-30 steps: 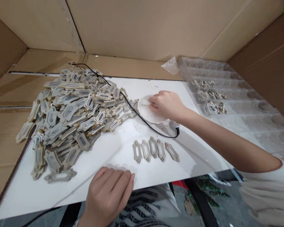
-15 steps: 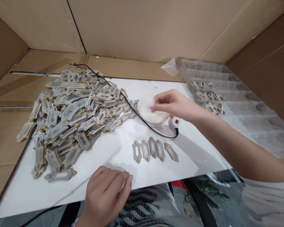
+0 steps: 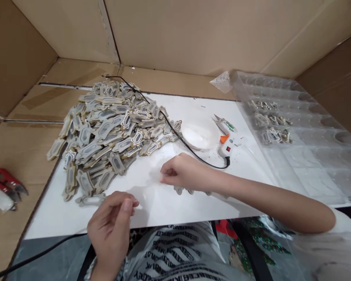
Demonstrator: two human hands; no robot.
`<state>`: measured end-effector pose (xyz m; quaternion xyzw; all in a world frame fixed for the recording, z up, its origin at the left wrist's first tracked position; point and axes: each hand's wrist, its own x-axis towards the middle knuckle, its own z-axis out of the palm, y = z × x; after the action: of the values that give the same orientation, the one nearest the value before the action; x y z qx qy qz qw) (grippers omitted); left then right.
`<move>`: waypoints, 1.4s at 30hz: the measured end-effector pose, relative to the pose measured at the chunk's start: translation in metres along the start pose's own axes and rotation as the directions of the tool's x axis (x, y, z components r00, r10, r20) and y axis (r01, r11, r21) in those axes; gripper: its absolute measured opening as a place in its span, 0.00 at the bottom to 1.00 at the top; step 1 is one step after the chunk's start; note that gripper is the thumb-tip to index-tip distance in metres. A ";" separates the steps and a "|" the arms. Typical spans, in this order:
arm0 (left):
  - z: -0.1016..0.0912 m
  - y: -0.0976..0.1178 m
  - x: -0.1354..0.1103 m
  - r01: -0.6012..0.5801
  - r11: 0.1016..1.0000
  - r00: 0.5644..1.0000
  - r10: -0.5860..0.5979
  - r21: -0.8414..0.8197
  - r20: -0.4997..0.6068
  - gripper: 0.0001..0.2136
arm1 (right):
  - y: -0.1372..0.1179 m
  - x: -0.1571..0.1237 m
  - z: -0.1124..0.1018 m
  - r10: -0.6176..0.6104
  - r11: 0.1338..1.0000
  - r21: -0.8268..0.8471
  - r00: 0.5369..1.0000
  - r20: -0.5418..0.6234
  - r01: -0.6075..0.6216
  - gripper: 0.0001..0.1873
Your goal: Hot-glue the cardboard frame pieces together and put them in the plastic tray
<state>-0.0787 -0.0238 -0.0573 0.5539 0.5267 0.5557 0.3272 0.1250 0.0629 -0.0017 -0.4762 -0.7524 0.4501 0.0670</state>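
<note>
My right hand (image 3: 183, 171) hangs over the white board, thumb and fingertips pinched; anything between them is too small to make out. Below its wrist, a row of grey frame-shaped pieces (image 3: 179, 190) lies partly covered by the forearm. Near the board's front edge, my left hand (image 3: 112, 222) is turned with thumb against curled fingers, and I cannot see what it holds, if anything. One grey frame piece (image 3: 90, 200) lies just beyond it. A large heap of such pieces (image 3: 105, 128), some with white-patterned faces, spreads across the left side.
Behind my right hand stands a shallow white bowl (image 3: 200, 134). Beside it lie a white glue gun (image 3: 226, 148) with an orange part and black cord, and small snips (image 3: 226, 124). A clear compartment tray (image 3: 304, 136) fills the right. Red-handled snips (image 3: 6, 181) lie far left.
My right hand has come out of the bowl, toward me and left, over the row of pieces. My left hand has turned and brought its thumb and fingers together. The view has shifted left.
</note>
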 end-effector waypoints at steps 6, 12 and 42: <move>-0.005 0.008 0.014 -0.223 0.909 0.957 0.136 0.352 0.256 0.04 | -0.002 0.004 0.009 -0.092 0.966 -0.249 0.994 -0.053 0.076 0.15; -0.007 0.004 0.017 -0.445 0.754 0.886 0.291 0.484 0.361 0.07 | -0.006 -0.003 0.004 -0.051 0.972 -0.232 0.997 -0.059 0.036 0.25; 0.000 0.005 0.009 -0.590 0.550 0.804 0.343 0.591 0.485 0.12 | 0.018 -0.008 -0.001 -0.149 0.953 0.177 0.886 -0.438 0.247 0.04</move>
<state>-0.0788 -0.0161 -0.0502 0.8374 0.4719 0.2760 0.0009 0.1424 0.0598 -0.0119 -0.4712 -0.7086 0.4109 0.3272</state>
